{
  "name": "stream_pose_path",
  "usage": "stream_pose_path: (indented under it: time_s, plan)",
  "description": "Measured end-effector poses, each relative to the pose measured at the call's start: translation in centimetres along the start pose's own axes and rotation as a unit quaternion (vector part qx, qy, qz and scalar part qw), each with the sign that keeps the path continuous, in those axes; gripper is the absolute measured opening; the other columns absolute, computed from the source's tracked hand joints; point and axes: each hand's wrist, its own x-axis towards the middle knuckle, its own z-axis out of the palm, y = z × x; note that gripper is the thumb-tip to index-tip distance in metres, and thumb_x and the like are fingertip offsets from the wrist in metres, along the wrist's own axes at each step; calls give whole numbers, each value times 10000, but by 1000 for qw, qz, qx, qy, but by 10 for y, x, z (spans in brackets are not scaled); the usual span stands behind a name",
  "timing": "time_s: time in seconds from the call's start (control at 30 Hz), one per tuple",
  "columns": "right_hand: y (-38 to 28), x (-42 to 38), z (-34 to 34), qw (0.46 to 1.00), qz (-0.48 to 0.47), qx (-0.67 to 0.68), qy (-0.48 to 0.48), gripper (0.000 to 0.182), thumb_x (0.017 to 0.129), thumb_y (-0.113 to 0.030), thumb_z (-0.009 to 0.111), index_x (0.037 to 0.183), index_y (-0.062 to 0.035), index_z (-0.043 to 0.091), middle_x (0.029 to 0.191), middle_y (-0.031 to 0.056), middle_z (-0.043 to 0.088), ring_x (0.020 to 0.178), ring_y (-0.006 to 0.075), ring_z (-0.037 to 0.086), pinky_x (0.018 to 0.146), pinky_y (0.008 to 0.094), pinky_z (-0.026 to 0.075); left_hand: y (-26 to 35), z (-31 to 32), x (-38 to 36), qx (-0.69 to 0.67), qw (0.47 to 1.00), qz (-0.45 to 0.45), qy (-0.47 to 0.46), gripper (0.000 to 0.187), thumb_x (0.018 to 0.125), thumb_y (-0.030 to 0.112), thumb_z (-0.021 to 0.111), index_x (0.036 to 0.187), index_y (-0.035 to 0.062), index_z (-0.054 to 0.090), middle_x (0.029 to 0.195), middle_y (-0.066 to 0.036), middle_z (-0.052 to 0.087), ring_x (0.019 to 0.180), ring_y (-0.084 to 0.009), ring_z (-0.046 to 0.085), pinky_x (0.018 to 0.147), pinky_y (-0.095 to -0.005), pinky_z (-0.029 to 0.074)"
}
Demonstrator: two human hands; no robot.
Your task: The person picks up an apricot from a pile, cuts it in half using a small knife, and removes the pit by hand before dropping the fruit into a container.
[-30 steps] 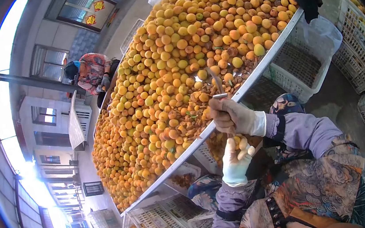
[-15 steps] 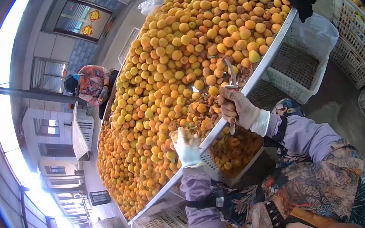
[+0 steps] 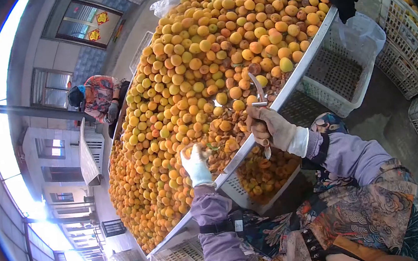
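Two gloved hands are at the edge of a sloping table (image 3: 283, 100) heaped with orange and yellow fruit (image 3: 166, 115). The right hand (image 3: 272, 128) is closed in a fist around a knife (image 3: 257, 85), fingers wrapped over its handle. The curved blade rises past the fist over the fruit; the handle's silvery end shows below the fist, above a crate (image 3: 265, 174) of darker, cut-looking fruit.

The left hand (image 3: 195, 163), in a white glove, reaches over the rim to the heap, beside some split, browned pieces (image 3: 224, 129). Its fingers are partly bent at the fruit; whether they grip a piece cannot be told. The hands are well apart.

Across the table, another person (image 3: 99, 97) in a patterned top bends near the heap. Pale crates (image 3: 338, 73) stand at the right.
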Motion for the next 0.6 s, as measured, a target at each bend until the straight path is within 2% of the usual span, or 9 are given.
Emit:
stream_pose_path:
  time_s: [0.13,0.2,0.23,0.3,0.37,0.4,0.43,0.5,0.6]
  plan:
    - [-1,-4,4,999,-7,-23,27,319,951,-336,484,765,-80,531,447,-33,333,336,104,297,351,271,282,14,6,-12,59,998,12,32,139,892,126,555,973,17,529,780,-41,556,598,-99,510,649,-280,527]
    - [-2,-6,3,999,-5,-39,32,315,950,-338,480,772,-82,526,446,-30,335,336,106,298,352,270,284,20,9,-31,134,988,30,-66,161,885,145,557,981,18,530,789,-44,562,600,-86,515,629,-255,508]
    - [-4,-8,4,997,5,-56,46,313,946,-337,482,772,-80,521,444,-28,332,338,109,303,354,269,287,-4,-6,-25,237,956,127,-114,159,873,154,570,951,18,543,805,-48,566,639,-77,521,616,-230,477]
    - [-7,-12,6,996,13,-72,60,311,942,-337,484,772,-79,516,441,-25,329,341,112,307,356,268,290,0,-4,-48,301,938,52,-162,214,803,165,656,931,9,585,825,-71,583,738,-169,574,684,-283,467]
    - [-12,-17,5,993,-3,-96,63,307,936,-332,490,771,-74,505,438,-24,322,340,119,312,353,273,294,14,2,-68,419,871,91,-240,289,780,228,693,963,28,592,865,-89,603,773,-174,595,697,-284,475]
    - [-14,-19,3,996,-5,-75,47,310,936,-333,493,768,-72,503,442,-20,324,339,123,312,347,278,291,18,5,-72,439,865,63,-234,345,762,268,710,983,29,596,895,-98,613,802,-186,605,725,-286,481]
    - [-17,-22,5,996,-6,-73,50,310,936,-333,493,768,-72,503,442,-20,324,339,123,312,347,278,291,17,7,-66,440,864,62,-237,345,762,268,710,983,29,596,895,-98,613,802,-186,605,725,-286,481]
    - [-27,-31,14,994,17,-90,62,259,954,-270,401,788,-89,487,484,-32,272,377,93,260,387,248,276,21,16,-49,402,889,145,-167,347,763,247,707,1005,25,594,906,-105,616,826,-183,607,742,-292,487]
    - [-35,-34,17,991,45,-76,98,228,932,-221,392,772,-85,481,485,-27,279,379,97,263,389,250,278,35,47,3,298,929,178,-125,280,819,69,628,1069,-32,554,1009,-124,614,941,-197,595,853,-302,466]
